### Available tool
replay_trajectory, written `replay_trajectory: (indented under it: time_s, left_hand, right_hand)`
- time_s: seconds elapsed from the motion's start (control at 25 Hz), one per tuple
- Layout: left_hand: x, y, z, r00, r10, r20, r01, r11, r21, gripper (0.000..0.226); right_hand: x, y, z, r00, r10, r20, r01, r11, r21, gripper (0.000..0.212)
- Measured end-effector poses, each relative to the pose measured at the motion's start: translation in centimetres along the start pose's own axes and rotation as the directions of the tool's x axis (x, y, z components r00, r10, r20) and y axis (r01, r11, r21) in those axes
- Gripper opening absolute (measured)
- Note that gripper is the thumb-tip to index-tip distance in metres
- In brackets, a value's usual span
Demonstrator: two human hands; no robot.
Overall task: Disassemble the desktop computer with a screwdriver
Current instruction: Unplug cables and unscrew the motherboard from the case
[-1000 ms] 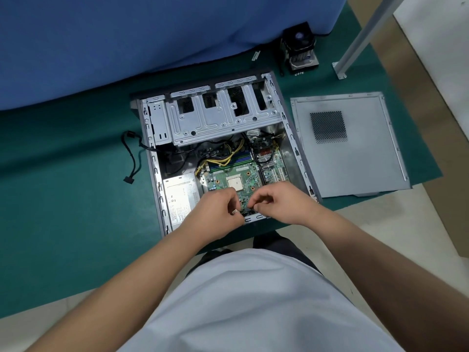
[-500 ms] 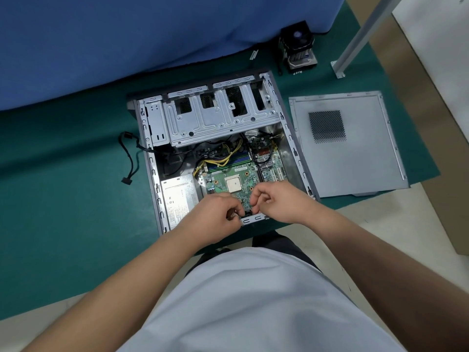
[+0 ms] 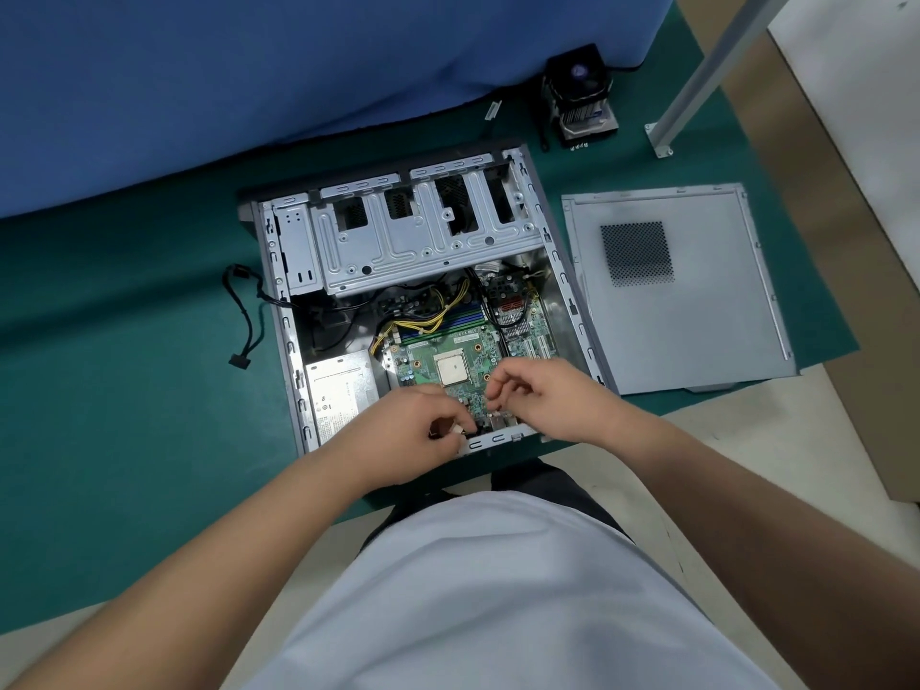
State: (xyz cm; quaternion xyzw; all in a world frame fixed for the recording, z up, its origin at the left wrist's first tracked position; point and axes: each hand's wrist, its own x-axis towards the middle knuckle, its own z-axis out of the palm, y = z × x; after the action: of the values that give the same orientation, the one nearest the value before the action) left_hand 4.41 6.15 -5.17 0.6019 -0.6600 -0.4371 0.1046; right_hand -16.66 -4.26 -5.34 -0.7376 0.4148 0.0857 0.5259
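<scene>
The open desktop case [image 3: 567, 291] lies on its side on a green mat [image 3: 124, 390]. Inside it are the green motherboard [image 3: 423, 361] with its bare CPU [image 3: 452, 368] and yellow and black power cables [image 3: 428, 316]. My left hand [image 3: 408, 435] is at the near edge of the case and pinches a small white connector [image 3: 456, 430]. A little to the right, my right hand [image 3: 542, 395] hovers over the near edge of the board. Its fingers are curled and its thumb and forefinger pinch a small white plug [image 3: 493, 404]. I see no screwdriver.
The removed side panel [image 3: 682, 291] lies right of the case. A cooler with fan [image 3: 582, 97] and loose screws [image 3: 577, 147] sit at the back. A black cable [image 3: 244, 316] trails left. A white post [image 3: 697, 77] stands back right, and a blue cloth [image 3: 249, 82] is behind.
My hands, together over the board's near edge before, have drawn apart. The left has moved down toward the case rim with the white connector, and the right has stayed over the board.
</scene>
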Motion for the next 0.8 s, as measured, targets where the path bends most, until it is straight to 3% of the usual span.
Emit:
replay_trajectory:
  time_s: [0.08, 0.2, 0.32, 0.52, 0.8]
  left_hand:
    - [-0.6, -0.5, 0.1, 1.0, -0.014, -0.014, 0.014, 0.998, -0.056, 0.023]
    - [-0.5, -0.6, 0.2, 0.998, -0.055, -0.018, 0.053, 0.994, -0.099, 0.02]
    - [0.7, -0.2, -0.2, 0.991, -0.133, -0.022, 0.127, 0.975, -0.181, 0.016]
    - [3.4, 0.2, 0.1, 0.975, -0.213, -0.069, 0.186, 0.942, -0.278, 0.015]
    - [8.9, -0.5, 2.0, 0.992, -0.114, 0.052, 0.119, 0.988, -0.102, 0.021]
  right_hand:
    - [0.6, -0.1, -1.5, 0.99, -0.106, -0.089, 0.092, 0.984, -0.152, 0.02]
    - [3.3, -0.6, -5.4, 0.921, -0.327, -0.213, 0.199, 0.862, -0.466, 0.026]
    - [7.7, -1.4, -9.2, 0.88, -0.415, -0.23, 0.165, 0.723, -0.671, 0.035]
    - [13.3, -2.2, -11.4, 0.914, -0.393, -0.098, 0.142, 0.539, -0.83, 0.061]
    - [15.6, -0.2, -10.8, 0.89, -0.449, -0.078, 0.141, 0.433, -0.89, 0.061]
